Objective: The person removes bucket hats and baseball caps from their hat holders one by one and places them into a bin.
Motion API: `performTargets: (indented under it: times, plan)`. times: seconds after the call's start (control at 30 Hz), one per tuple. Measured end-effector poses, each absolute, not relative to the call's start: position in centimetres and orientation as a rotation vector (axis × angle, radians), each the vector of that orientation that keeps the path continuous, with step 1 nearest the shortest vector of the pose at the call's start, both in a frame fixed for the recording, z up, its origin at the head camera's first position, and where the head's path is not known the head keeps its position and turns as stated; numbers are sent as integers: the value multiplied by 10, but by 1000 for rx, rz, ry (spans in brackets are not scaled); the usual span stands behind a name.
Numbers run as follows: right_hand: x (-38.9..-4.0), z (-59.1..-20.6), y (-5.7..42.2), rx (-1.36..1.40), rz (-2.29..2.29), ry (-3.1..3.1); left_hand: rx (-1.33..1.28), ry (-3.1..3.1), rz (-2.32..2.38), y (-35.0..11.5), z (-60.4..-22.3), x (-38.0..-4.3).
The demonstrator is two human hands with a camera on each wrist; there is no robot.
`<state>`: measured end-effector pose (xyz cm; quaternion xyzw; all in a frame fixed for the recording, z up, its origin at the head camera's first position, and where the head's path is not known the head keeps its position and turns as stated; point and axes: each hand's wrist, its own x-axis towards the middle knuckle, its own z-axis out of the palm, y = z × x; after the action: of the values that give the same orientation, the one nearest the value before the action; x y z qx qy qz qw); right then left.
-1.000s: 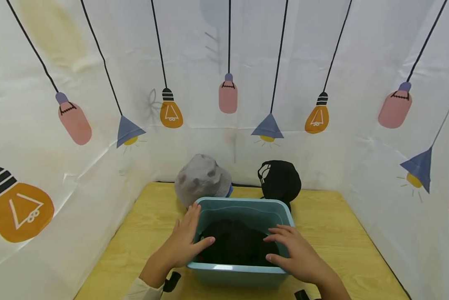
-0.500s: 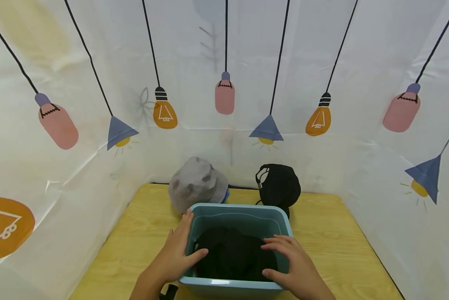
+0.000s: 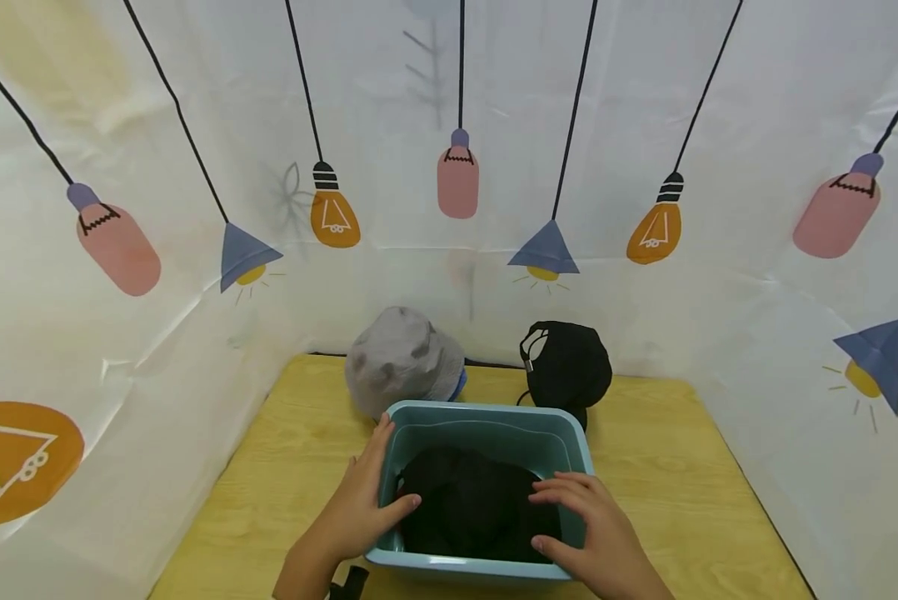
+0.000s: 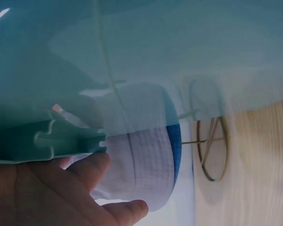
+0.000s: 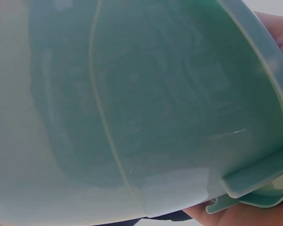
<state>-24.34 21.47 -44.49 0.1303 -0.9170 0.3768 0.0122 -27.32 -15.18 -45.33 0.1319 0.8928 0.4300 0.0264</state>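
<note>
A light blue plastic tub (image 3: 486,408) stands in front of me, holding black caps (image 3: 467,508) whose shapes merge. My left hand (image 3: 359,504) holds its left side, thumb over the rim and fingers along the outside. On the opposite side my right hand (image 3: 595,529) grips the rim, its fingertips reaching over the inside. In the left wrist view the fingers extend past a handle piece (image 4: 47,139) under the rim. The right wrist view is mostly the tub's outer wall (image 5: 146,94), with part of the hand behind another handle piece (image 5: 259,176).
Behind the tub, a grey bucket hat (image 3: 404,358) with blue beneath its brim is at the left. A black cap (image 3: 569,362) lies at the right. The wooden table (image 3: 666,450) is enclosed by white lamp-patterned curtains (image 3: 389,283).
The tub has come slightly nearer to me, its front rim lower in the head view. Both hands moved with it, keeping their places. The hats behind stay put; the head view shifts a little.
</note>
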Motion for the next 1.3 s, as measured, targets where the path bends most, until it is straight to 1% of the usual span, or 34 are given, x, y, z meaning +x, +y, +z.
performTargets:
  times: [0.3, 0.6, 0.9, 1.03, 1.13, 1.3]
  plan:
    - [-243, -445, 214, 427, 1170, -2839, 397, 2745, 1310, -153, -451, -272]
    - [-240, -454, 211, 408, 1151, -2814, 393, 2802, 1253, -155, -461, -269]
    - [-249, -454, 209, 459, 1022, -2697, 540, 2846, 1344, -155, -454, -280]
    - [-249, -452, 210, 486, 1079, -2639, 552, 2841, 1350, -155, -451, -282]
    - [-248, -449, 214, 497, 1162, -2597, 543, 2883, 1269, -154, -450, -281]
    - [-251, -436, 230, 458, 1295, -2546, 540, 3073, 1116, -151, -446, -268]
